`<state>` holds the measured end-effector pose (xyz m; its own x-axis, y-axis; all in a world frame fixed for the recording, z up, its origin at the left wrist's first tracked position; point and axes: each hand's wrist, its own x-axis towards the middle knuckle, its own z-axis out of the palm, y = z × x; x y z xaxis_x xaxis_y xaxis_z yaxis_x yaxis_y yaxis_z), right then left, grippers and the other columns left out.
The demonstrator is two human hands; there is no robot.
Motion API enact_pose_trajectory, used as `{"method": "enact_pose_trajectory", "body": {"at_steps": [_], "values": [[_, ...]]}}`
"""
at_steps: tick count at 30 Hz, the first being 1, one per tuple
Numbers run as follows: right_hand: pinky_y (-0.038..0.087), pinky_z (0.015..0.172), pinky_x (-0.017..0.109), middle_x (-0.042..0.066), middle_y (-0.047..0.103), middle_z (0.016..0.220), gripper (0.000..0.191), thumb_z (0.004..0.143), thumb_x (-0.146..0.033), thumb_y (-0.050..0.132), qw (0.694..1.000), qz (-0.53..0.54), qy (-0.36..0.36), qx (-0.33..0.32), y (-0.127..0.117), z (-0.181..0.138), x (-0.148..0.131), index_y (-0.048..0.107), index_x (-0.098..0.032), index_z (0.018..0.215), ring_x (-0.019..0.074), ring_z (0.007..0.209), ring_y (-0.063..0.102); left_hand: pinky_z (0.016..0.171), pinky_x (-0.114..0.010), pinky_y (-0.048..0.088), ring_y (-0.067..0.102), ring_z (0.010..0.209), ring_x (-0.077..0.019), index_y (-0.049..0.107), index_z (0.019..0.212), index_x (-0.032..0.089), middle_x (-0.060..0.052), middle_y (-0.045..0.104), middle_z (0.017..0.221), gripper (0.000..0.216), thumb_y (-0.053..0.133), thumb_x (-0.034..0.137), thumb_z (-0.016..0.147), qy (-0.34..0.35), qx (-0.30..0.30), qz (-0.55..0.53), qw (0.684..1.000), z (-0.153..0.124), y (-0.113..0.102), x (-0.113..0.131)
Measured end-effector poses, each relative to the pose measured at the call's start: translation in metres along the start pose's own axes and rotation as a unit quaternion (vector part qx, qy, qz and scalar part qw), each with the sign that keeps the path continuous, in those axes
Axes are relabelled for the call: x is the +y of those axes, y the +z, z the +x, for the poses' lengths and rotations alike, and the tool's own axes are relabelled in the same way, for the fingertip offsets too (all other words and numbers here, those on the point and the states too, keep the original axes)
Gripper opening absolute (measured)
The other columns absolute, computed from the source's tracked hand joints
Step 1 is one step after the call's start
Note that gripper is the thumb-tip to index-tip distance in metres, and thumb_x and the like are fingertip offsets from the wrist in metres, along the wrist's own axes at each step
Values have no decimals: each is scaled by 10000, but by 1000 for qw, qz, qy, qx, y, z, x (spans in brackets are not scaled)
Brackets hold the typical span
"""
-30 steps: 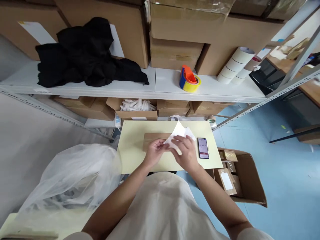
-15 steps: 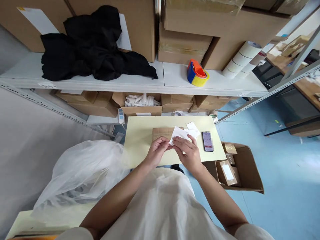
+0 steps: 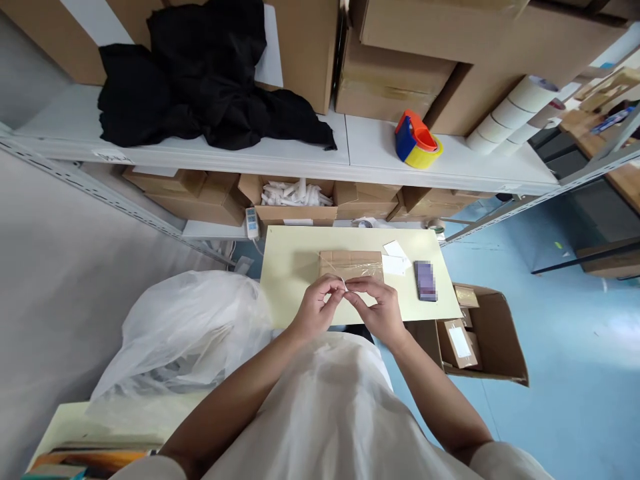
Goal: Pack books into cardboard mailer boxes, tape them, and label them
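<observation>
My left hand (image 3: 319, 308) and my right hand (image 3: 379, 310) meet over the front of the table, both closed in a pinch. Between their fingertips is a white paper label (image 3: 344, 284), turned almost edge-on, so only a thin strip of it shows. Just beyond the fingers a brown cardboard box (image 3: 350, 261) lies on the pale yellow table (image 3: 287, 267), with shiny clear tape on its top. Right of the box are white paper pieces (image 3: 396, 260). A phone (image 3: 425, 280) lies further right.
A carton (image 3: 507, 333) with small boxes stands on the floor at right. A tape dispenser (image 3: 417, 141), black cloth (image 3: 210, 87) and label rolls (image 3: 515, 113) rest on the shelf (image 3: 295, 155). A translucent plastic bag (image 3: 180, 327) bulges at left.
The white label has turned from facing up to nearly edge-on between my fingertips, uncovering more of the box. The camera view has shifted slightly.
</observation>
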<state>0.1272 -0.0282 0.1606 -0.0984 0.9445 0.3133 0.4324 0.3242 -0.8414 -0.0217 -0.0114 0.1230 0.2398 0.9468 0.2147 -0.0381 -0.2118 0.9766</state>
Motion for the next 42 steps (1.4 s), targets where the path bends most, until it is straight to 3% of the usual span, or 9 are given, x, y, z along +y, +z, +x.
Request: {"method": "enact_pose_trajectory", "body": {"at_steps": [6, 12, 17, 21, 27, 34, 38, 42], "values": [[548, 763, 323, 32, 721, 909, 130, 842, -257, 600, 999, -15, 7, -37, 10, 3, -2, 711, -268, 908, 182, 845, 678, 706, -278, 442, 555, 769, -141, 569, 798, 201, -27, 582, 798, 160, 466, 267, 902, 41, 11, 117, 992, -5, -14, 7], [535, 763, 300, 33, 724, 881, 161, 847, -214, 542, 999, -26, 29, -36, 19, 2, -6, 697, -237, 883, 174, 837, 679, 730, -290, 435, 547, 795, -153, 556, 807, 203, -37, 574, 815, 164, 431, 246, 904, 53, 7, 152, 987, -8, -18, 8], [525, 717, 305, 43, 706, 811, 125, 832, -266, 550, 992, 46, 114, -14, 22, 3, 3, 654, -201, 808, 177, 769, 661, 674, -259, 409, 517, 721, -136, 510, 753, 199, -26, 551, 772, 167, 468, 301, 879, -19, -19, 74, 997, -6, -24, 6], [511, 659, 298, 32, 673, 743, 195, 834, -354, 540, 972, 144, 183, 18, 22, 7, 22, 601, -196, 738, 157, 688, 615, 539, -218, 340, 423, 566, -96, 479, 712, 196, 19, 484, 653, 206, 533, 361, 822, -119, 8, -8, 993, 0, -38, -5], [493, 652, 299, -6, 590, 631, 252, 804, -419, 572, 943, 208, 254, 64, 15, 9, 54, 558, -199, 681, 135, 617, 550, 555, -213, 335, 436, 582, -96, 479, 644, 190, 29, 496, 634, 134, 552, 249, 739, -148, 18, 54, 987, 18, -73, -25], [480, 668, 286, -22, 551, 634, 252, 788, -412, 608, 921, 216, 304, 114, -8, -1, 81, 550, -192, 680, 117, 617, 523, 574, -222, 343, 455, 581, -98, 490, 647, 187, 33, 515, 641, 58, 523, 212, 687, -189, -21, 174, 966, 67, -131, -56], [498, 677, 313, -9, 585, 632, 252, 772, -428, 630, 902, 188, 343, 182, -27, -18, 85, 569, -192, 708, 132, 622, 553, 576, -223, 360, 516, 591, -109, 494, 657, 187, 25, 553, 617, 44, 514, 201, 694, -233, -44, 205, 950, 118, -155, -77], [495, 635, 303, 0, 602, 652, 262, 764, -444, 644, 881, 170, 370, 241, -41, -42, 83, 576, -194, 722, 135, 608, 563, 590, -226, 388, 566, 627, -121, 477, 696, 185, -2, 602, 645, 62, 507, 205, 747, -242, -17, 222, 944, 183, -166, -104]]}}
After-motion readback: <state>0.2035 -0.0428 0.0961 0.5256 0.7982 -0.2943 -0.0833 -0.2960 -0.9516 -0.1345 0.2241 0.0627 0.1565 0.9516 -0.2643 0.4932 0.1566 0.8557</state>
